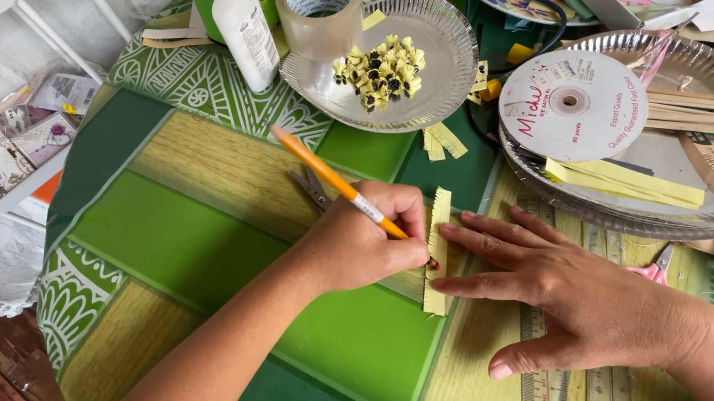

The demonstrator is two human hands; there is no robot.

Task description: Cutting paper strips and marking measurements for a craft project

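Head view, left hand (pixel 361 246): fingers closed round an orange pencil (pixel 336 185), tip down on the strip's left edge
Head view, right hand (pixel 561 295): flat and open, gripping nothing, fingertips pressing the strip from the right
Yellow paper strip (pixel 438 253): lies on the desk (pixel 193 227) between both hands, long axis running away from the person
Pencil axis: slants up-left, away from the strip
Nearer hand: both touch it
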